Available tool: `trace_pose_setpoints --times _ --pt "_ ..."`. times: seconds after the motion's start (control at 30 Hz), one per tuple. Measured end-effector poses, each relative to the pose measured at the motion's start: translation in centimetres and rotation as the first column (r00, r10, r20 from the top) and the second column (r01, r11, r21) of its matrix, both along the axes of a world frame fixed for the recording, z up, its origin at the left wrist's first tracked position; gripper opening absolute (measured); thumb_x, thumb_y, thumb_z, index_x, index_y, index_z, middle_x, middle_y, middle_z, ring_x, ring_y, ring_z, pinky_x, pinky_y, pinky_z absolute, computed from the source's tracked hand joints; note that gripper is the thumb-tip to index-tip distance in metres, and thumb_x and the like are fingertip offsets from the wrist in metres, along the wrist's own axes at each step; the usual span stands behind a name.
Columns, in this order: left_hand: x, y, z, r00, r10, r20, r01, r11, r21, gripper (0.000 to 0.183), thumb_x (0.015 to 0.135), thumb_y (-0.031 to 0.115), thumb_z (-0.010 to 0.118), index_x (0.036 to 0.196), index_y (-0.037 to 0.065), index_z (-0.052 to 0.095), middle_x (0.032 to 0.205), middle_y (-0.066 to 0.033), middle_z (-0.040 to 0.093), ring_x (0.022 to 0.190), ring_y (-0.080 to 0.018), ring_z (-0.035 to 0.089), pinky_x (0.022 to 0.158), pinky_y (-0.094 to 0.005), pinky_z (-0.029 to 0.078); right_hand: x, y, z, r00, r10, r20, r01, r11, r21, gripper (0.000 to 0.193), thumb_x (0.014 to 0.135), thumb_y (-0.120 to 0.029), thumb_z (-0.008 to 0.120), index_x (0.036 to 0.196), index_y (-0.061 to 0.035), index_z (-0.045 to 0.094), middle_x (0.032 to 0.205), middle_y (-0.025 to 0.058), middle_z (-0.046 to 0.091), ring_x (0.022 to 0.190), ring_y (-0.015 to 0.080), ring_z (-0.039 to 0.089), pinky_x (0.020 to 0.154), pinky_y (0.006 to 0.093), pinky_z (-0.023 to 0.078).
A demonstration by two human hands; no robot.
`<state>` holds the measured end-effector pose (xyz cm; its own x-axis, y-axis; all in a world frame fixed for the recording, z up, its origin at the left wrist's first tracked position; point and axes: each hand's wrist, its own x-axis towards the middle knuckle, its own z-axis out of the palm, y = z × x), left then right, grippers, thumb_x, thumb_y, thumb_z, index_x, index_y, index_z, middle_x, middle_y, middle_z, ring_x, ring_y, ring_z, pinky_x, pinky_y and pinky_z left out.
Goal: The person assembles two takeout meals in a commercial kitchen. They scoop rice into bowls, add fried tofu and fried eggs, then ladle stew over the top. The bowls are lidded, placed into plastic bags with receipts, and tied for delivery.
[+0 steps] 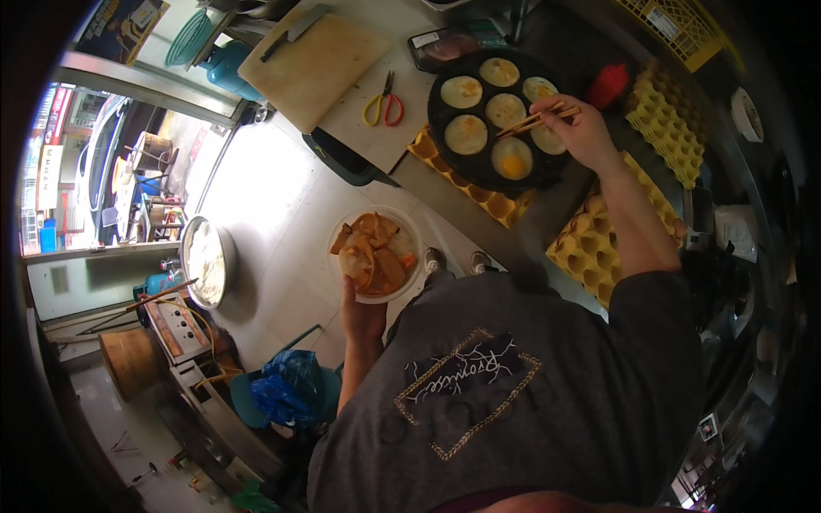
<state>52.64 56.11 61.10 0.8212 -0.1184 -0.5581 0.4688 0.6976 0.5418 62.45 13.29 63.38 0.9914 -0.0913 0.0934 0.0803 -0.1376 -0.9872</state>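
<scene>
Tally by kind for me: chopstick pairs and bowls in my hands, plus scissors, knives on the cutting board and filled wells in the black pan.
Chopstick pair: 1
Bowl: 1
Scissors: 1
Knife: 1
Filled wells: 7
Total: 11

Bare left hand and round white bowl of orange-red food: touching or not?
Touching. The head view shows the left hand holding the round white bowl, thumb over its rim; other fingers are mostly hidden.

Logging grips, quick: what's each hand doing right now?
Left hand: holding the pale bowl.
Right hand: closed on the tan chopsticks, over the black pan.
</scene>
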Motion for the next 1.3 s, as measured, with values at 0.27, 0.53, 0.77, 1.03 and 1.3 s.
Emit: trace_pose_setpoints --times 0.27,0.53,0.77,1.03,1.3 --pt "0.2 -0.6 0.2 0.996 -0.088 0.034 0.089 0.995 -0.033 0.053 0.099 0.037 0.034 0.142 0.006 0.028 0.144 -0.0152 0.033 0.131 -0.0309 0.035 0.108 -0.0470 0.029 -1.5 -6.6 -1.4 0.866 -0.069 -0.494 0.175 0.970 0.170 0.018 0.087 -0.011 0.059 0.106 -0.0107 0.063 0.094 0.0002 0.066 0.086 0.0099 0.063 0.074 0.0256 0.052" --pt "0.3 -1.2 0.7 0.990 -0.134 0.049 0.135 0.991 -0.021 0.053 0.099 0.036 0.035 0.141 0.005 0.027 0.144 -0.0161 0.033 0.131 -0.0315 0.035 0.108 -0.0471 0.029 -3.1 -3.0 -6.8 0.875 -0.230 -0.425 0.443 0.735 0.513 0.017 0.090 -0.008 0.058 0.107 -0.0063 0.061 0.101 0.0051 0.065 0.080 0.0109 0.063 0.068 0.0222 0.055" --pt "0.5 -1.2 0.6 0.990 -0.139 0.028 0.140 0.990 -0.027 0.053 0.099 0.036 0.034 0.142 0.005 0.027 0.144 -0.0166 0.032 0.131 -0.0317 0.034 0.108 -0.0471 0.030 -6.1 -0.8 -2.4 0.971 -0.233 -0.060 0.241 0.943 0.230 0.012 0.092 -0.005 0.055 0.102 -0.0033 0.060 0.102 0.0063 0.065 0.090 0.0125 0.061 0.078 0.0250 0.049" --pt "0.4 -2.1 1.5 0.984 -0.174 0.029 0.176 0.982 -0.073 0.054 0.100 0.038 0.032 0.142 0.005 0.027 0.145 -0.0159 0.031 0.132 -0.0318 0.033 0.109 -0.0473 0.028 -14.2 0.1 0.9 0.920 -0.381 -0.095 0.388 0.919 0.071 0.015 0.091 -0.001 0.053 0.103 -0.0027 0.063 0.107 0.0055 0.063 0.099 0.0121 0.059 0.083 0.0243 0.047" --pt "1.0 -5.6 2.7 0.873 -0.488 -0.014 0.485 0.869 -0.098 0.058 0.099 0.044 0.031 0.144 0.007 0.023 0.146 -0.0148 0.030 0.133 -0.0309 0.031 0.110 -0.0473 0.025 -24.7 1.0 -3.2 0.865 -0.496 0.069 0.297 0.398 -0.868 0.030 0.077 0.003 0.058 0.104 -0.0111 0.063 0.118 0.0067 0.058 0.102 0.0271 0.058 0.084 0.0355 0.050"
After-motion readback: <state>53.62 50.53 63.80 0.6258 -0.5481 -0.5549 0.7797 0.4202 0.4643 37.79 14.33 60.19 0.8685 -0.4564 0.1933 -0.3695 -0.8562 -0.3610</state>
